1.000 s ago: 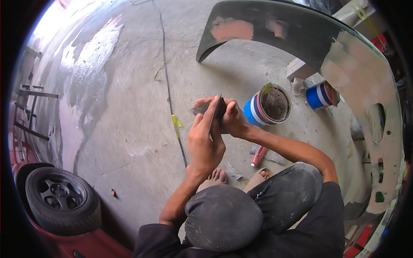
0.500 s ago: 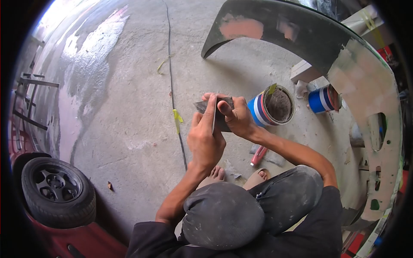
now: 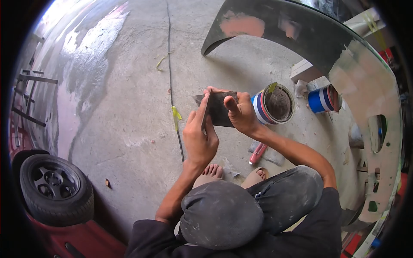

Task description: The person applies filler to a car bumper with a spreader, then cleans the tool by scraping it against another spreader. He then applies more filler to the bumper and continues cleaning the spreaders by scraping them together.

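Left hand (image 3: 200, 139) grips thin dark blade (image 3: 207, 112), right hand (image 3: 246, 112) dark square plate (image 3: 220, 113); right-side curved grey-and-beige panel (image 3: 344, 60) partly patched pink, remainder unclear.

black wheel (image 3: 53, 182) by red bodywork (image 3: 92, 241), dark cable (image 3: 170, 73) on concrete floor (image 3: 133, 112), small brown scrap (image 3: 107, 183)

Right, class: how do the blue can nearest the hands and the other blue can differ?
The nearer can looks larger in this view; the farther can looks smaller. Yellow-green tape sits on the nearer can; none shows on the farther can. The right hand partly hides the nearer can, while the farther can appears apart from it. Both are blue with white bands.
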Demonstrator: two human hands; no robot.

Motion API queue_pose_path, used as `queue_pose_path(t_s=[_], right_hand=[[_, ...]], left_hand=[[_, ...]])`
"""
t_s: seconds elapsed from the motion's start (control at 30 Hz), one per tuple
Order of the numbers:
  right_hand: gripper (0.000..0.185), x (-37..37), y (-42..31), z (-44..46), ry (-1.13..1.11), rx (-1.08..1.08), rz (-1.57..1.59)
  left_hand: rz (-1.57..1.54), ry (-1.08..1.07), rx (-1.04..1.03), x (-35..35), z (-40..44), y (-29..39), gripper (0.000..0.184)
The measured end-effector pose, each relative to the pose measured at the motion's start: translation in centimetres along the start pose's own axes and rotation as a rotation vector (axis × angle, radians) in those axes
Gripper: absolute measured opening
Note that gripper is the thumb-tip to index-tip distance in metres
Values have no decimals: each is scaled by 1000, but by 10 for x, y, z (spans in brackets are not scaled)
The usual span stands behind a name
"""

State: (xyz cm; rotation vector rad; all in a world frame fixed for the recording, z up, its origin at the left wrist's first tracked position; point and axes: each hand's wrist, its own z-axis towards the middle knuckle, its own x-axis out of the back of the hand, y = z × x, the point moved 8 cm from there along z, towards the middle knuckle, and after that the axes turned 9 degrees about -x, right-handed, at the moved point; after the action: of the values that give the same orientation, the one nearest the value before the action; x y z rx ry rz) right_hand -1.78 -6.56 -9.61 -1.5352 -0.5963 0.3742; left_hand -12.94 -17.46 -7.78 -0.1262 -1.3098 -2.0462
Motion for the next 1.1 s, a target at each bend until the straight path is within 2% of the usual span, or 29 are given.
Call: queue_pose_path(t_s=[0.17, 0.3, 0.4, 0.47, 0.5, 0.53, 0.6, 0.63, 0.73, 0.77, 0.83, 0.9, 1.1], right_hand=[[98, -1, -2, -3, 40, 32, 69], [94, 0, 0, -3, 15, 2, 85], [70, 2, -11, -3, 85, 15, 10], [53, 5, -25, -4, 123, 23, -63], [44, 9, -31, -5, 148, 26, -103], [39, 11, -33, -4, 164, 16, -92], [31, 13, -36, -2, 193, 0, -64], [35, 13, -30, -2, 146, -43, -52], [39, 6, -23, 4, 136, 99, -109], [48, -4, -14, 5, 4, -35, 16], [52, -18, -7, 6, -28, -131, 226], [63, -22, -7, 5, -38, -255, 488], [79, 2, -20, -1, -189, -299, 586]], left_hand=[[-44, 70, 22, 2, 3, -30, 60], [25, 5, -37, 1, -1, 1, 56], [56, 80, -8, 3, 1, -34, 52], [-194, -26, 592, 6, -22, -114, 30], [-524, 254, 800, 14, -34, -124, 30], [-756, 172, 712, 21, -24, -120, 39], [-825, 188, 564, 40, -5, -96, 46], [-786, 147, 524, 43, -2, -85, 47], [-649, 35, 351, 40, 5, -55, 49], [-509, -16, 184, 32, 10, -45, 50], [-218, -67, -81, 14, 21, -18, 56], [-263, 34, -46, 3, 28, -19, 53], [-421, -27, 24, -12, 40, 1, 47]])
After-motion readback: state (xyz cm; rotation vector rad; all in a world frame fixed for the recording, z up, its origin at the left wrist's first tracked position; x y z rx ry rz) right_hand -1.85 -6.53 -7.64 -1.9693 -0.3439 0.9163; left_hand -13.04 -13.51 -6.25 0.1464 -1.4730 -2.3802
